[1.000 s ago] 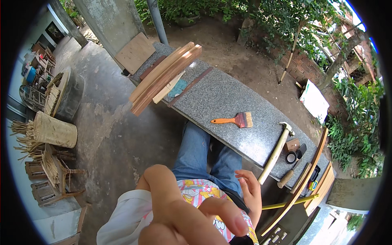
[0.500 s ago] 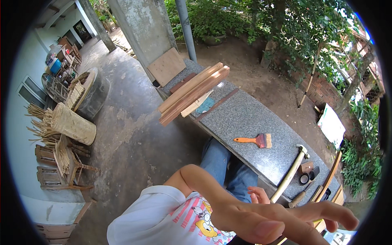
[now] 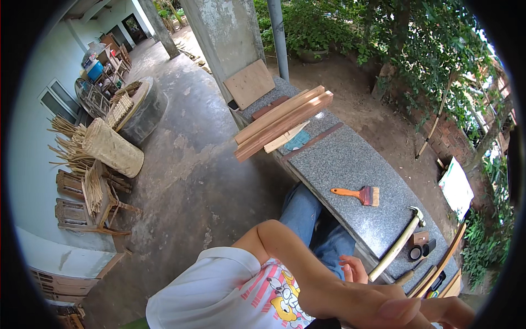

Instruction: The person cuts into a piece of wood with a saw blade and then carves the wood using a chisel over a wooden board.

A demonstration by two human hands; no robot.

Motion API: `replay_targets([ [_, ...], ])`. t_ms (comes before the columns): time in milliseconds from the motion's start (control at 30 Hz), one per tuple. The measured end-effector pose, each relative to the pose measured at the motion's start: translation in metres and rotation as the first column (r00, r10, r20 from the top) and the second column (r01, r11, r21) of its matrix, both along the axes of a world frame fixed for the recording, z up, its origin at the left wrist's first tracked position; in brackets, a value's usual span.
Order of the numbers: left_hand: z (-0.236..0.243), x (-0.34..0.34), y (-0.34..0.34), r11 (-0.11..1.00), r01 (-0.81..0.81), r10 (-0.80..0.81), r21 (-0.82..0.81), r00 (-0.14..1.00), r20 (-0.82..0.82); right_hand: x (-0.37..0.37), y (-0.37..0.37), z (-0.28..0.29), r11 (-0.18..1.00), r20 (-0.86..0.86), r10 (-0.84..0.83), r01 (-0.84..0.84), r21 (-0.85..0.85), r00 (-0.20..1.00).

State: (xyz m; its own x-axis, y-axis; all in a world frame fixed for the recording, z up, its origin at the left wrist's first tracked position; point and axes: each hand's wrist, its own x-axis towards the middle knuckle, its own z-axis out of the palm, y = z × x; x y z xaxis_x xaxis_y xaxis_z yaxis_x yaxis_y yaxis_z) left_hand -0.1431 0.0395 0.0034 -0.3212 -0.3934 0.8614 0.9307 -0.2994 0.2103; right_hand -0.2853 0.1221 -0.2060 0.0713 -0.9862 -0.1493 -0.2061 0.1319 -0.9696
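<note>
My left hand (image 3: 416, 310) reaches across my body to the bottom right, very close to the camera; its bent fingertips run out of view, so what they touch is hidden. My right hand (image 3: 353, 268) is partly behind that arm, its fingers loosely bent and apart, near the bench edge, with nothing seen in them. On the granite bench (image 3: 334, 164) beside it lie a hammer (image 3: 399, 244), a chisel-like tool (image 3: 405, 277), a black round tin (image 3: 415, 252) and a small wooden block (image 3: 419, 237). Farther along is an orange-handled paintbrush (image 3: 356, 194).
Wooden boards (image 3: 285, 118) lie stacked at the bench's far end, more strips (image 3: 455, 244) at the near end. A plywood panel (image 3: 249, 82) leans on a concrete pillar. Left are bundled sticks, a woven roll (image 3: 112, 148) and wooden chairs (image 3: 82, 216). A white board (image 3: 455, 186) stands right.
The view has swung, so the bench appears farther right and, overall, lower. My left hand has moved right toward the bottom corner, its fingertips leaving view. The bench's items appear unmoved.
</note>
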Motion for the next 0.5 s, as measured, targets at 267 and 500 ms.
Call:
replay_targets([
  [267, 0.006, 0.000, -0.008, 0.997, 0.080, -0.079, 0.002, 0.987, -0.143, -0.006, 0.003, -0.005, 1.000, -0.004, -0.002, 0.002, -0.012, 1.000],
  [500, -0.017, 0.040, -0.010, 0.997, 0.064, -0.071, 0.031, 0.927, 0.369, -0.002, -0.002, 0.007, 1.000, -0.001, -0.018, 0.018, -0.026, 1.000],
])
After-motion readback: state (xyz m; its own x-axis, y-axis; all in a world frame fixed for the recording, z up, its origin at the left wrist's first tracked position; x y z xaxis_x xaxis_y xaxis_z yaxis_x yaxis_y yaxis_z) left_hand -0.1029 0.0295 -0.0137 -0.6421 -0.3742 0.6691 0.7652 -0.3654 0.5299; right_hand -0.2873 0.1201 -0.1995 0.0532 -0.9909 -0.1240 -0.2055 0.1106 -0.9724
